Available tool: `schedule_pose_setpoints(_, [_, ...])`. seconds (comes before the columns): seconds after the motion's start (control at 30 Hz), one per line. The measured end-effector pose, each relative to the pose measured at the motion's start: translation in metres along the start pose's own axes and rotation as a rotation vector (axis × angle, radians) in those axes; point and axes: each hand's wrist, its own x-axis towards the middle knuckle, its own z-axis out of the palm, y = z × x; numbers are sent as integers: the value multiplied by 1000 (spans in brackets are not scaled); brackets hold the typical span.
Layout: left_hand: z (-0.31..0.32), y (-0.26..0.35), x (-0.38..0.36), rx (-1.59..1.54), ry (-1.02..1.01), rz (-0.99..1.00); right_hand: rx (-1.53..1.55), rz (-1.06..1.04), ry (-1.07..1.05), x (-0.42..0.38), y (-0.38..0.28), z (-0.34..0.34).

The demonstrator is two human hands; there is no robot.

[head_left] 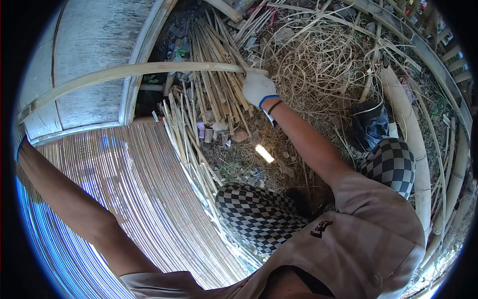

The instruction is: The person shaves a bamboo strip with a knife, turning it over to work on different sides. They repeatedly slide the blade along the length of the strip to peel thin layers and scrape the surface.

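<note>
A long pale bamboo strip (144,69) arches from the left edge of the view to the upper middle. My right hand (256,88), in a white glove with a blue cuff, is closed around its right end. At the far left edge, my left hand (21,137) is by the strip's other end, mostly cut off and dark, so its fingers do not show clearly. Just below and left of my right hand lies a bundle of split bamboo sticks (214,74).
Curly bamboo shavings (318,60) cover the ground at upper right. A slatted bamboo screen (144,194) stretches along the lower left below a weathered white panel (94,50). A thick bamboo pole (411,134) lies right, near a black plastic bag (371,124).
</note>
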Motion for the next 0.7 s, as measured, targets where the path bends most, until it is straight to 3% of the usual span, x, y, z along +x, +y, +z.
schedule_pose_setpoints(0.03, [-5, 2, 0, 5, -1, 0, 96, 36, 52, -8, -24, -38])
schedule_pose_setpoints(0.13, [2, -3, -3, -26, 46, -3, 216, -86, 126, -13, -49, -65])
schedule_pose_setpoints(0.3, [-3, 4, -2, 76, 112, 20, 290, 383, -84, -12, 53, 26])
schedule_pose_setpoints(0.33, [1, 0, -7, 38, 102, 27, 250, 391, -102, -12, 50, 22])
schedule_pose_setpoints(0.4, [19, -6, -13, -51, 42, 24, 162, 400, -137, -10, 42, 7])
schedule_pose_setpoints(0.6, [115, -50, -56, 508, 382, 253, 137, 41, 56, -15, -20, -29])
schedule_pose_setpoints(0.63, [94, -39, -47, 319, 245, 168, 171, 81, 51, -16, -18, -27])
schedule_pose_setpoints(0.7, [81, -30, -32, 282, 218, 141, 239, 159, 44, -23, 0, -14])
